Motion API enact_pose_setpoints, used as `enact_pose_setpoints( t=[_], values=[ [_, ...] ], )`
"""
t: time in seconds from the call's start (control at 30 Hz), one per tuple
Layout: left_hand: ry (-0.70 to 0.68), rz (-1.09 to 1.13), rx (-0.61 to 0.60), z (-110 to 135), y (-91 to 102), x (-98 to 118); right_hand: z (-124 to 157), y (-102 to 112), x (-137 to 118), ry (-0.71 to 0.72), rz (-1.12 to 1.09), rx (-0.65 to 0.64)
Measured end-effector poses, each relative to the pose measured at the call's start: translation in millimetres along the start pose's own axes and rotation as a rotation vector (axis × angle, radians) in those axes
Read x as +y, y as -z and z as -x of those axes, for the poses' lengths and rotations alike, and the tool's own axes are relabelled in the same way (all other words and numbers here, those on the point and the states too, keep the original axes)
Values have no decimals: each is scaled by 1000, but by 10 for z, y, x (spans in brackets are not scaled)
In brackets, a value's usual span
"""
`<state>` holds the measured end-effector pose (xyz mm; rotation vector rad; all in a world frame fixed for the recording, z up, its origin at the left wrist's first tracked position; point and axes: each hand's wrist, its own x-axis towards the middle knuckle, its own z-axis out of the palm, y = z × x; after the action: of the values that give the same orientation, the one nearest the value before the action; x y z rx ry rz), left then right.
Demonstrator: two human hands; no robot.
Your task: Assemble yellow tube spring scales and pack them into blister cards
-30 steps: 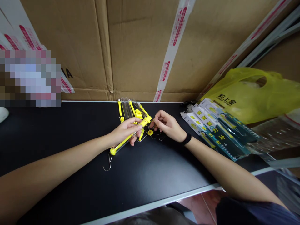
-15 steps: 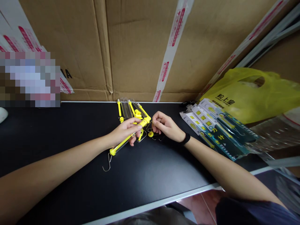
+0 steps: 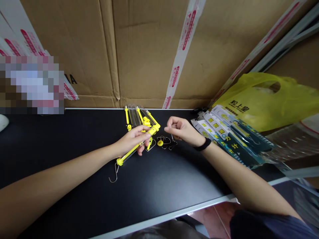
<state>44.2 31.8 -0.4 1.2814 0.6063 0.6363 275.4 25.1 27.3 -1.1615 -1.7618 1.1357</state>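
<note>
My left hand (image 3: 137, 137) is closed around a yellow and clear spring scale (image 3: 129, 153), tilted with its upper end toward the right. A bent wire hook (image 3: 114, 177) hangs from the scale's lower end. To the right of that upper end, apart from it, my right hand (image 3: 179, 129) is closed in a pinch on a thin wire hook (image 3: 172, 136), mostly covered by the fingers. Between the hands, a round yellow cap (image 3: 160, 143) and loose wire hooks (image 3: 172, 145) lie on the table. Behind my left hand are several clear tubes (image 3: 134, 116) and yellow parts (image 3: 146, 121).
Packaged spring scales (image 3: 224, 139) are stacked on the right of the black table (image 3: 74, 132), beside a yellow plastic bag (image 3: 264, 103). A large cardboard box (image 3: 149, 49) stands along the back edge. A white rounded object (image 3: 3, 122) sits at the far left.
My right hand has moved right and slightly up, away from the scale's upper end, uncovering the yellow cap and loose hooks. My left hand and the spring scale have stayed nearly still.
</note>
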Motion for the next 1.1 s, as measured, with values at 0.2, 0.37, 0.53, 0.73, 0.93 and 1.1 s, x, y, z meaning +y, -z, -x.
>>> enact_pose_setpoints(
  t=[0.2,0.37,0.53,0.73,0.93,1.1],
  values=[
    [-18,-22,-6,9,17,-8,64,-8,-40,-80,380,-371],
    [-39,-46,14,21,5,7,20,-67,65,-44,404,-241],
    [-41,-50,-3,30,-3,11,45,-91,-14,5,112,-208],
    [-20,-68,-83,42,1,20,147,-208,-116,103,-21,-143],
    [2,-105,-50,49,-26,30,103,-222,-40,111,12,-118],
    [-7,-118,-49,47,-22,6,90,-220,-22,113,13,-117]
  ],
)
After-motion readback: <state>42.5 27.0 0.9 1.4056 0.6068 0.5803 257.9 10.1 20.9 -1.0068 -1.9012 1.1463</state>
